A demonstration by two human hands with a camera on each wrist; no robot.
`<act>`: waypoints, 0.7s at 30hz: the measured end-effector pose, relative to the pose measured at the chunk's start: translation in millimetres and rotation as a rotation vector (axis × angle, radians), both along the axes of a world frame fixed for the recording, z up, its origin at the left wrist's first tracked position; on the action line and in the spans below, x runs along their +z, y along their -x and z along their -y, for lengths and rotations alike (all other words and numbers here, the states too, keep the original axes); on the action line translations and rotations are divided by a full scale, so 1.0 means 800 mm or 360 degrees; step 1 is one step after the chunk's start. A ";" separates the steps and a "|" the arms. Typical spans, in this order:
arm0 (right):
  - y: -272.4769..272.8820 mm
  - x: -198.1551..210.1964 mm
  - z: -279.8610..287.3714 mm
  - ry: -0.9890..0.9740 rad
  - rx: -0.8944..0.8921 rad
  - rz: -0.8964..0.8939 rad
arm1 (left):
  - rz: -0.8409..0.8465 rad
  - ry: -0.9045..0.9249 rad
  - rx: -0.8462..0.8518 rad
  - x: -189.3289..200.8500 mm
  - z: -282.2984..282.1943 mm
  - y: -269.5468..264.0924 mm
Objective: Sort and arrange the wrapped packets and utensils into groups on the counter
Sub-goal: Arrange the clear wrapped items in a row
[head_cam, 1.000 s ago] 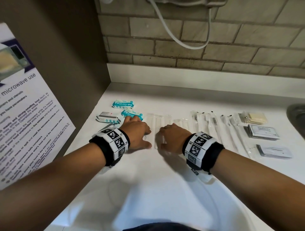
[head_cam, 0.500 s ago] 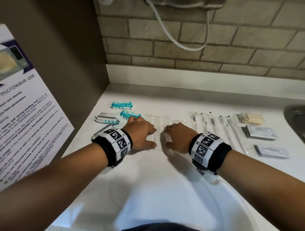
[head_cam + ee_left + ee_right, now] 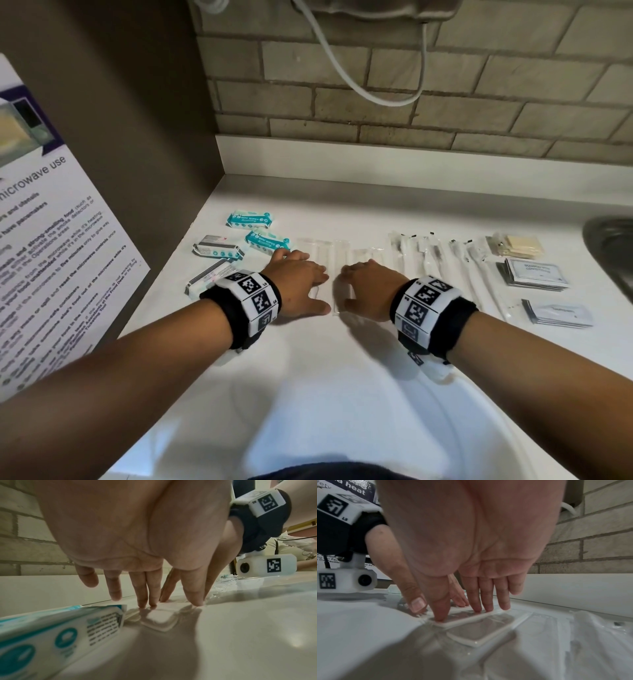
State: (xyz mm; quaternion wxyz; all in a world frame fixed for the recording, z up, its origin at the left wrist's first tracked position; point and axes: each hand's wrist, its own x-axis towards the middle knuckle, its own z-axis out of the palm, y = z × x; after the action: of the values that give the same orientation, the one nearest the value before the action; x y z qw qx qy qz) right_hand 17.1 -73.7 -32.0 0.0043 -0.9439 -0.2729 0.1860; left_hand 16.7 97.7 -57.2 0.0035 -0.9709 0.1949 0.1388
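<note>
Worktop sorting, groups mostly laid out; both hands on the clear-wrapped pieces at centre.

Left to right on the worktop [image 3: 308, 377]: white striped packets [image 3: 219, 251] and teal wipe packs [image 3: 268, 241], loosely placed and not squared up; left hand [image 3: 297, 283], fingers straight and flat, tips pressing a clear-wrapped piece; clear-wrapped utensils [image 3: 339, 260] in a parallel row between the hands; right hand [image 3: 371, 289], fingers likewise extended, tips pressing the edge of a flat clear piece [image 3: 481, 630], neither hand curled round anything; long wrapped utensils [image 3: 424, 260] ranked side by side; tan packets [image 3: 517, 246]; two stacks of grey-white sachets [image 3: 536, 279]. Judgement: right-side groups appear finished, centre row under alignment, left packets likely remaining.
</note>
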 end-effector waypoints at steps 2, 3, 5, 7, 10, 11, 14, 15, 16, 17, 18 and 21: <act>-0.001 0.000 0.000 0.0007 -0.0012 0.0005 | 0.0017 0.0033 0.0005 0.002 -0.001 -0.001; -0.001 0.000 -0.001 0.0011 -0.0016 0.0026 | 0.0030 0.0059 0.0021 0.004 -0.003 -0.001; -0.002 0.000 -0.006 0.0010 -0.0019 0.0066 | 0.0055 0.0088 0.0065 0.007 -0.009 -0.002; 0.000 -0.001 -0.013 0.0000 -0.0015 0.0071 | 0.0056 0.0061 0.0102 0.009 -0.019 -0.003; 0.003 -0.003 -0.024 0.0003 0.0014 0.0078 | 0.0026 -0.0014 0.0120 0.008 -0.031 -0.003; 0.003 -0.003 -0.028 0.0010 0.0030 0.0070 | 0.0019 -0.0033 0.0123 0.006 -0.034 -0.002; 0.004 -0.001 -0.033 0.0031 0.0070 0.0040 | 0.0010 -0.0055 0.0133 0.002 -0.037 0.001; 0.005 -0.001 -0.034 0.0036 0.0089 0.0034 | 0.0011 -0.0053 0.0139 0.002 -0.036 0.002; 0.005 -0.002 -0.033 0.0035 0.0107 0.0032 | 0.0016 -0.0049 0.0145 0.002 -0.036 0.003; 0.005 -0.002 -0.033 0.0032 0.0110 0.0021 | 0.0022 -0.0046 0.0148 0.001 -0.035 0.003; 0.006 -0.002 -0.032 0.0027 0.0111 0.0011 | 0.0025 -0.0044 0.0152 0.001 -0.035 0.003; 0.006 -0.001 -0.032 0.0021 0.0115 0.0015 | 0.0022 -0.0040 0.0150 0.000 -0.034 0.002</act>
State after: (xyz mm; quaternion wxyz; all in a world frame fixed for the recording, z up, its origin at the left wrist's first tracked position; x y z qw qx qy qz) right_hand 12.0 -48.4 -32.9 -0.0098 -0.9343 -0.3056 0.1834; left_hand 14.8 125.3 -57.1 0.0104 -0.9798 0.1474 0.1346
